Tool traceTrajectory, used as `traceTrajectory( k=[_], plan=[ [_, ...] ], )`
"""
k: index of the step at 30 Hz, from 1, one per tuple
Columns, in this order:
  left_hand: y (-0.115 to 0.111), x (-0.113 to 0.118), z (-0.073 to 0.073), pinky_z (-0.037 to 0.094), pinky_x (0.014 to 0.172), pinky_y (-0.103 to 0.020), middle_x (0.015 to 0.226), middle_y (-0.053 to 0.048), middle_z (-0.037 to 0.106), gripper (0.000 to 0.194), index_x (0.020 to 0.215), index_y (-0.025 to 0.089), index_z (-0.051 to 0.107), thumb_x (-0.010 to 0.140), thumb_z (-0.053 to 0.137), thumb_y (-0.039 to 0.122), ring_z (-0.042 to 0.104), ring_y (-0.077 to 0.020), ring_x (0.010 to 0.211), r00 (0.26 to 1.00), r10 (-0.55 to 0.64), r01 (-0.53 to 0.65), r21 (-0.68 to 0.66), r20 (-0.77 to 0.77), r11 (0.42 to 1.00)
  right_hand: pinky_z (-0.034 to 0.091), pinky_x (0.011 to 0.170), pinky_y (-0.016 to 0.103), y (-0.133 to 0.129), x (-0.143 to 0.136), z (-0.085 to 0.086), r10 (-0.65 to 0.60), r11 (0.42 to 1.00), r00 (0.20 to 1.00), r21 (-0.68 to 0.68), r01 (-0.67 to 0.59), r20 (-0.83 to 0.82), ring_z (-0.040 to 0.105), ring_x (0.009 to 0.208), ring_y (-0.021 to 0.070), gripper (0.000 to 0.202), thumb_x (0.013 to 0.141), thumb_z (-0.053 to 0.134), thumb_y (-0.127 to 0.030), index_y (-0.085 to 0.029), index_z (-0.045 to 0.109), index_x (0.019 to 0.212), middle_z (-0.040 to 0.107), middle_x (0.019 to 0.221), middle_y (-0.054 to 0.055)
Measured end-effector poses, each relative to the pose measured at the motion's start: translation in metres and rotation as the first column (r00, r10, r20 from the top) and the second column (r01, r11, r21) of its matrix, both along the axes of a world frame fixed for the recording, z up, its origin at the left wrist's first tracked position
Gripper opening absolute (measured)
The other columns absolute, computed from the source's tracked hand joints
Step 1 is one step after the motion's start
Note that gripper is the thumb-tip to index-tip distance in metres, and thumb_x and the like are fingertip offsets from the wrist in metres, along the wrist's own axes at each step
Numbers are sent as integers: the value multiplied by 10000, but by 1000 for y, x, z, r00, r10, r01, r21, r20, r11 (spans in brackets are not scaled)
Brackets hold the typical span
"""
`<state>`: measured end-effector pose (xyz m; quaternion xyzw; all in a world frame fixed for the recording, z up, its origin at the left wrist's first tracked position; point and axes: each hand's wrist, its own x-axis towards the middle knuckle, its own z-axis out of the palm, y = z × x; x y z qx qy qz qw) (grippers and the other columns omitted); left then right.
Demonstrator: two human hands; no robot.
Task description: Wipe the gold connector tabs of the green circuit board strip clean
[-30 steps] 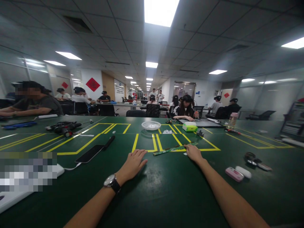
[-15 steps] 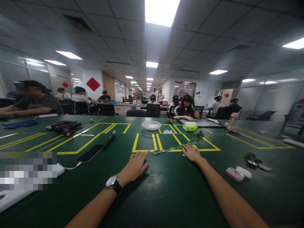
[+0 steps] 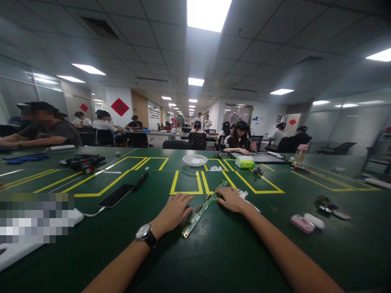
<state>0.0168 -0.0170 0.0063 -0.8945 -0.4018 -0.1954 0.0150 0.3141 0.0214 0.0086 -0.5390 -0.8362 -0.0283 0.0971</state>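
Observation:
A long, narrow green circuit board (image 3: 200,215) with small connectors along it slants across the table between my hands. My right hand (image 3: 231,199) has its fingers closed on the board's far part, near its right edge. White flat strips (image 3: 243,194), perhaps ribbon cables, show beside that hand, partly hidden by it. My left hand (image 3: 174,211), with a watch on the wrist, rests on the table left of the board. Its fingers are stretched out and hold nothing.
Ahead stand a white plastic basket (image 3: 194,160) and a green tissue pack (image 3: 244,162). A phone (image 3: 116,196) and a power drill (image 3: 82,163) lie left. A pink case (image 3: 302,224) lies right. A co-worker (image 3: 240,138) sits across the table.
The circuit board has swung round, its near end coming toward me, and now lies at a steep slant. My right hand has moved left and nearer; my left hand has barely moved.

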Motion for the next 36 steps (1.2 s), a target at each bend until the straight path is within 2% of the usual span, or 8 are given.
traceTrajectory(
  k=[6, 12, 15, 18, 20, 23, 29, 36],
  plan=[
    [-1, -1, -1, 312, 979, -385, 1357, -52, 470, 408, 1349, 275, 400, 964, 399, 413, 388, -235, 1241, 1000, -2, 2, -18, -14, 1000, 304, 1056, 375, -39, -67, 4, 495, 868, 859, 37, -495, -131, 445, 1249, 218, 379, 894, 498, -291, -176, 493, 1254, 520, 1328, 114],
    [0, -3, -9, 302, 988, -402, 1418, -79, 419, 508, 1380, 252, 384, 932, 433, 486, 338, -251, 1301, 997, -36, 29, -115, -65, 993, 317, 1044, 347, -57, -87, 13, 606, 794, 785, 52, -605, -126, 448, 1237, 197, 364, 903, 491, -263, -175, 481, 1256, 534, 1301, 104],
    [1, -3, -12, 296, 995, -420, 1453, -93, 378, 539, 1403, 240, 365, 939, 398, 512, 321, -260, 1317, 996, -42, 29, -157, -82, 987, 331, 1019, 352, -45, -75, 15, 532, 846, 844, 88, -525, -75, 482, 1184, 203, 325, 909, 468, -261, -184, 514, 1221, 556, 1264, 95],
    [1, -3, -11, 305, 990, -426, 1468, -98, 355, 551, 1404, 227, 373, 945, 370, 533, 323, -266, 1319, 995, -43, 28, -164, -93, 986, 362, 957, 370, -24, -46, 17, 107, 985, 993, 141, -100, -43, 530, 1072, 231, 236, 914, 424, -240, -168, 598, 1056, 608, 1115, 115],
    [0, -3, -10, 308, 991, -430, 1469, -100, 354, 554, 1398, 219, 386, 947, 363, 539, 319, -268, 1322, 994, -37, 21, -159, -99, 987, 364, 943, 380, -13, -19, 20, -257, 958, 966, 121, 260, -37, 532, 1050, 247, 248, 922, 406, -259, -168, 613, 1023, 607, 1074, 133],
    [1, -4, -11, 297, 1001, -441, 1464, -107, 359, 570, 1395, 214, 394, 942, 359, 559, 310, -271, 1328, 994, -23, 7, -155, -102, 988, 380, 896, 412, -7, 17, 21, -412, 906, 911, 94, 412, -27, 555, 982, 269, 265, 921, 393, -227, -150, 639, 983, 610, 948, 151],
    [2, -6, -14, 279, 1006, -465, 1457, -105, 372, 597, 1404, 226, 382, 933, 345, 591, 318, -282, 1320, 997, 3, -16, -159, -83, 987, 405, 848, 378, -5, 21, 11, -369, 928, 929, 64, 367, 9, 574, 914, 252, 240, 887, 436, -197, -129, 662, 930, 600, 905, 145],
    [4, -7, -16, 285, 996, -478, 1465, -104, 359, 601, 1414, 231, 362, 934, 338, 593, 309, -293, 1323, 995, 10, -24, -151, -94, 988, 388, 900, 312, -12, -35, 0, 30, 997, 1000, 75, -29, -2, 537, 996, 211, 257, 855, 478, -177, -167, 628, 1064, 608, 1035, 94]
  ],
)
